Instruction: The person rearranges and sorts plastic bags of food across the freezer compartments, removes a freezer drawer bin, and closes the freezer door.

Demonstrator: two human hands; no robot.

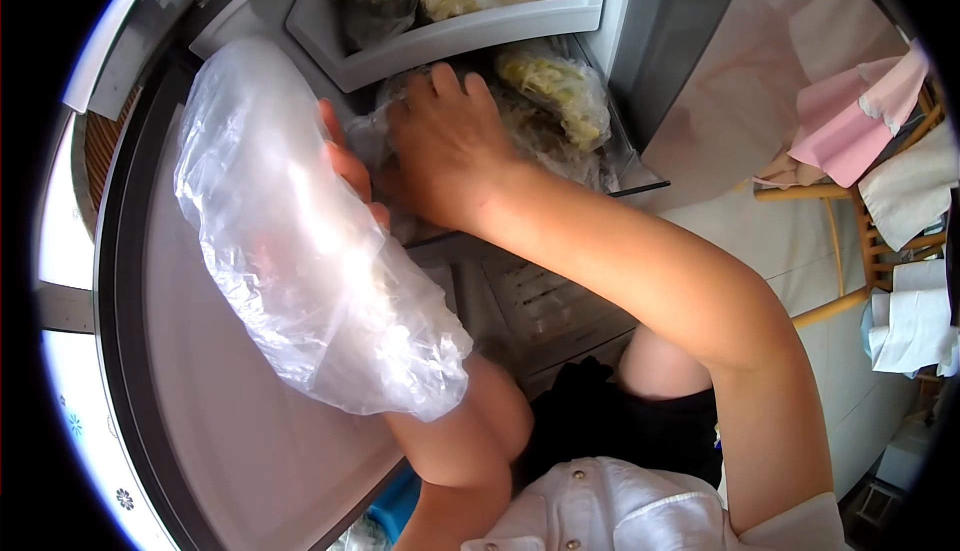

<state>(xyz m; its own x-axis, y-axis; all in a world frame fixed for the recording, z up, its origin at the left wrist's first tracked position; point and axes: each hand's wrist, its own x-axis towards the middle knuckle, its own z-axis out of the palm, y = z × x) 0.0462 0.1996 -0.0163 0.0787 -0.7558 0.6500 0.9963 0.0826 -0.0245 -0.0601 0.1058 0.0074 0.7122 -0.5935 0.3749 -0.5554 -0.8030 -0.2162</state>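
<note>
Fridge (pixel 622 11) is standing open on the far side, with its door (pixel 230 431) swinging out along the left. At the right, a wooden chair (pixel 830 193) is holding a pink cloth (pixel 860 121) and some white ones. An upper drawer (pixel 470 36) is jutting out with bagged food inside, and a lower compartment (pixel 640 189) is showing just beneath it, on the near side. The big bag (pixel 300 221), cloudy white plastic, is hanging tilted in front of the door, left of the compartment, its contents blurred by the plastic. The left hand (pixel 347 166) is clamping the bag, fingers curling at its right edge. The right hand (pixel 445 141) is reaching into the compartment over clear plastic (pixel 372 136), its fingers bending down; whether they are pinching anything is impossible to tell. Just right of it, a bagged vegetable (pixel 560 96), yellow-green, is lying in the compartment.
</note>
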